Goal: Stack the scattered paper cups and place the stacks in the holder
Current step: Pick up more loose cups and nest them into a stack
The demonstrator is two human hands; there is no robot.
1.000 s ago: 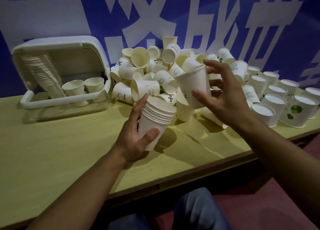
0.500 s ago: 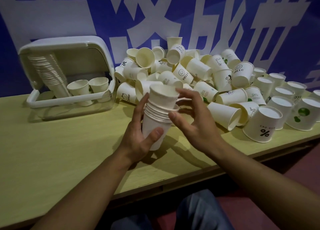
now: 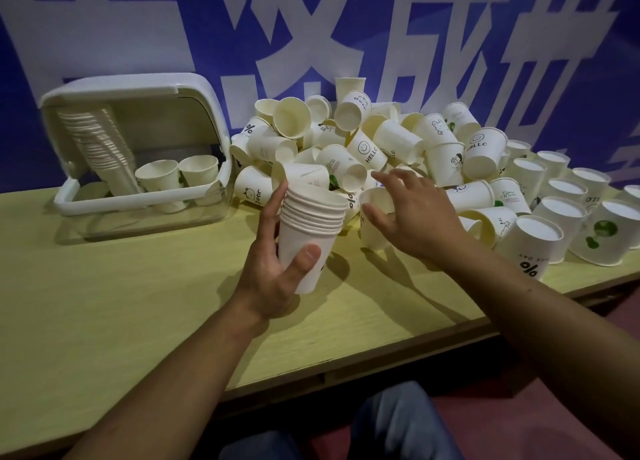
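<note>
Head view is showing a person sitting at a yellow-green desk [image 3: 104,314] in front of a blue wall with large white characters. Their left hand [image 3: 273,269] is gripping a stack of paper cups [image 3: 310,231], mouths up, with the thumb curling across the front of the lowest cup and the fingers [image 3: 277,200] wrapping round the far side; the stack is being held just above the desk, near its middle. Their right hand [image 3: 415,217] is reaching out with spread, relaxed fingers over an upright single cup [image 3: 375,224] standing just right of the stack; whether the fingertips are touching that cup is hard to tell, and they are not closing round it. Behind both hands a heap of loose cups [image 3: 363,141] is lying piled against the wall, many on their sides, some printed with "HELLO" and smiley faces. To the right, more cups are standing upside down [image 3: 540,241] in rows. At far left the white holder [image 3: 138,89] is sitting on the desk with its front open, containing a long leaning stack [image 3: 100,148] and two short cups [image 3: 180,179] beside it.
</note>
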